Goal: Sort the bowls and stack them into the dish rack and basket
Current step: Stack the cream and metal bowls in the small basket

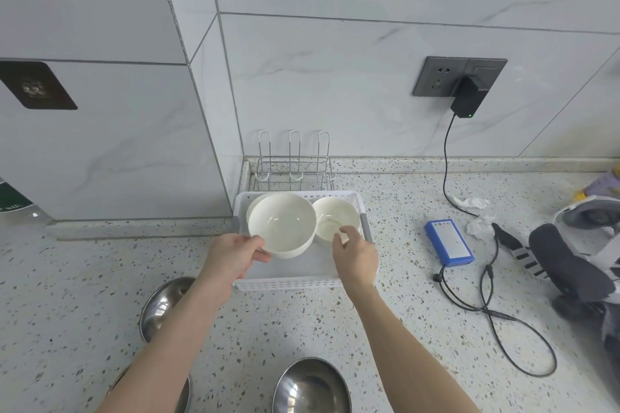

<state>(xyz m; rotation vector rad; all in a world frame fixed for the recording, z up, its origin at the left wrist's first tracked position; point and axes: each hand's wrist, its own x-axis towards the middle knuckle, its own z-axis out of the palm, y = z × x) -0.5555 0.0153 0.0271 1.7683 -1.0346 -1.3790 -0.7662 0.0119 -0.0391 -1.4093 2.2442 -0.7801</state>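
A white perforated basket (288,283) sits on the counter in front of a wire dish rack (294,164). My left hand (231,256) grips the near rim of a large white bowl (283,228), held above the basket's left side; the rim of another white bowl shows just behind it. A smaller white bowl (335,214) lies in the basket's back right. My right hand (354,253) hovers at that bowl's near rim, fingers loosely curled, holding nothing. A steel bowl (157,305) lies partly under my left forearm, and another steel bowl (312,387) sits at the bottom edge.
A blue battery pack (449,243) with black cables (503,315) lies to the right, beside crumpled tissue (476,226) and a headset with dark straps (570,261). A charger (464,99) is plugged into the wall socket. A third steel rim shows at the bottom left.
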